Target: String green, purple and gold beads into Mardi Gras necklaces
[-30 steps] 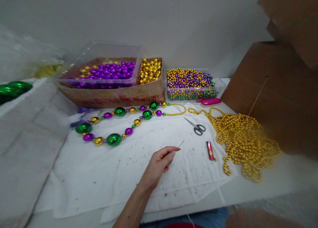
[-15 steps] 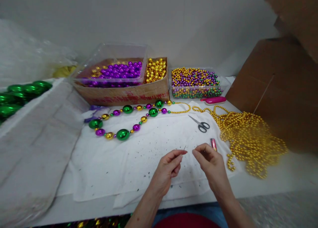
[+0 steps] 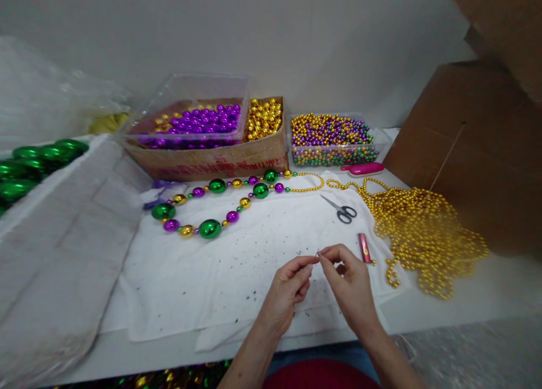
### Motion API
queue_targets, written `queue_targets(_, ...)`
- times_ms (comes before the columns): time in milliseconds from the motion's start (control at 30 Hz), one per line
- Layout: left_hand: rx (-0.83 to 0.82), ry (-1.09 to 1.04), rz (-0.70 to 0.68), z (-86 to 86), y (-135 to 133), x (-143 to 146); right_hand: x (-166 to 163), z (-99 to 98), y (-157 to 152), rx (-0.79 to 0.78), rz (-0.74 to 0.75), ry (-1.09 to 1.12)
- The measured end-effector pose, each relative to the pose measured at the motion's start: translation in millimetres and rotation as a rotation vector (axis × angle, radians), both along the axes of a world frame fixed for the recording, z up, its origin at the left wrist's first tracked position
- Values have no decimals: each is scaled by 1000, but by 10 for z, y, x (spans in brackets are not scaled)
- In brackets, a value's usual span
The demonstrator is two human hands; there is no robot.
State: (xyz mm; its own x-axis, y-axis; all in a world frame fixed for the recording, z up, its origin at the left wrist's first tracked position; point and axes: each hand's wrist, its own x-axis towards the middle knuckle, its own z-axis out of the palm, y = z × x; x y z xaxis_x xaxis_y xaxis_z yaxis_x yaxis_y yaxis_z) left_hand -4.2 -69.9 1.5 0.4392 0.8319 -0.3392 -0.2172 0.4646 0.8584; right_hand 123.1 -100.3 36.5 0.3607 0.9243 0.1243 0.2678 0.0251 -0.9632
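Note:
My left hand is pinched on a thin needle whose tip pokes up between the two hands. My right hand is pinched too, its fingertips meeting the needle's tip; what it holds is too fine to make out. Both hands hover over a white cloth speckled with dark specks. A finished strand of big green, purple and gold beads lies on the cloth to the upper left. Small scissors and a red lighter lie just beyond my right hand.
A heap of gold bead strands lies at the right. At the back stand a cardboard box of purple and gold beads, a clear tub of small mixed beads and a pink tool. Brown cartons rise right; green beads sit far left.
My right hand came into view from the right and closed in until its fingertips met the needle held by my left hand. The view shifted slightly left.

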Motion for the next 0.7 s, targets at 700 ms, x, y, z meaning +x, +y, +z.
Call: queue_targets(700,65,143,12,-11,-29,-15,5,-62,26,-34,-2,96)
